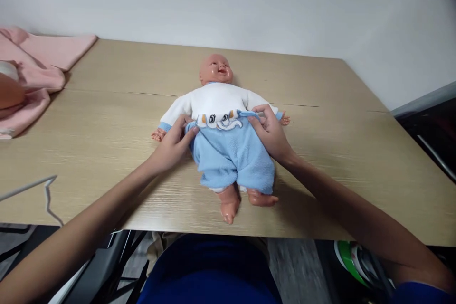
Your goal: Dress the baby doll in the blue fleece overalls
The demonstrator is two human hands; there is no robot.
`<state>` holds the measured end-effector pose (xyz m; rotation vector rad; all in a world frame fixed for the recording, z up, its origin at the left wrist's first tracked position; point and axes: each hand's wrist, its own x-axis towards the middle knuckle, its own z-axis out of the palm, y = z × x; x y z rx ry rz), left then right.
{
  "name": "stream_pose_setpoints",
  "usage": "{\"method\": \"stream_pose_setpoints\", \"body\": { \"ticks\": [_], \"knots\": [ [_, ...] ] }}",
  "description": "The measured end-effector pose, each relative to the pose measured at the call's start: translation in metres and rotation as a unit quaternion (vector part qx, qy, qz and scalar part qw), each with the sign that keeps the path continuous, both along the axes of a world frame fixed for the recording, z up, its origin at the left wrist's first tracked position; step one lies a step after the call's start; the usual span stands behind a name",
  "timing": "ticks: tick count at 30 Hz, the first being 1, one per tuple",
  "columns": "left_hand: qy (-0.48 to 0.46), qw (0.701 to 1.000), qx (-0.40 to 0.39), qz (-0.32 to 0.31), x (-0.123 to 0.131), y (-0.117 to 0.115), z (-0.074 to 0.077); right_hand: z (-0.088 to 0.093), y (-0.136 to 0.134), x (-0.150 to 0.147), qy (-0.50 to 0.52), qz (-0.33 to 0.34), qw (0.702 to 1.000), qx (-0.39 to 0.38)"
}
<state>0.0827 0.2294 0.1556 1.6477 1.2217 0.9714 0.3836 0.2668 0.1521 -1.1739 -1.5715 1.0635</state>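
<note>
A baby doll (215,70) lies on its back in the middle of the wooden table (107,118), head toward the wall. It wears a white top with an elephant print (217,102) and light blue fleece trousers (233,154). My left hand (174,145) pinches the trousers' waistband at the doll's right hip. On the other hip, my right hand (269,128) grips the same waistband. Both hands are closed on the fabric. The doll's bare feet point toward me near the table's front edge.
A pink cloth (39,66) lies bunched at the table's far left, with part of another doll (9,90) on it. A white cable (46,190) crosses the front left corner. A white wall runs behind the table. A green and white object (351,259) sits on the floor at the right.
</note>
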Motion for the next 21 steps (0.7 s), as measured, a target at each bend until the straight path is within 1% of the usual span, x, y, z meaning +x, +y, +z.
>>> {"method": "stream_pose_setpoints", "body": {
  "ticks": [2, 4, 6, 8, 9, 11, 14, 16, 18, 21],
  "knots": [
    [-0.021, 1.000, -0.016, 0.005, 0.000, 0.017, -0.004, -0.004, 0.010, -0.005, -0.005, -0.027, 0.999, 0.032],
    [-0.011, 1.000, -0.003, -0.001, 0.000, 0.030, -0.005, -0.005, 0.020, -0.009, -0.023, -0.059, 0.994, 0.094],
    [0.034, 0.998, 0.049, 0.011, 0.001, 0.036, -0.005, -0.006, 0.027, -0.009, -0.045, -0.074, 0.985, 0.150],
    [0.078, 0.990, 0.114, 0.036, 0.001, 0.040, -0.006, -0.007, 0.033, -0.007, -0.059, -0.068, 0.981, 0.173],
    [0.084, 0.986, 0.137, 0.045, 0.000, 0.043, -0.008, -0.009, 0.037, -0.006, -0.065, -0.062, 0.981, 0.169],
    [0.069, 0.983, 0.160, 0.053, -0.001, 0.051, -0.016, -0.015, 0.047, -0.004, -0.075, -0.052, 0.985, 0.148],
    [0.009, 0.987, 0.146, 0.062, -0.003, 0.074, -0.029, -0.026, 0.071, -0.007, -0.080, -0.037, 0.989, 0.119],
    [-0.035, 0.991, 0.119, 0.045, -0.003, 0.091, -0.034, -0.031, 0.087, -0.010, -0.073, -0.030, 0.990, 0.117],
    [-0.067, 0.993, 0.092, 0.015, -0.006, 0.103, -0.035, -0.034, 0.097, -0.010, -0.067, -0.027, 0.990, 0.121],
    [-0.070, 0.994, 0.080, -0.032, -0.017, 0.110, -0.032, -0.034, 0.093, 0.001, -0.072, -0.015, 0.989, 0.126]
  ]
}}
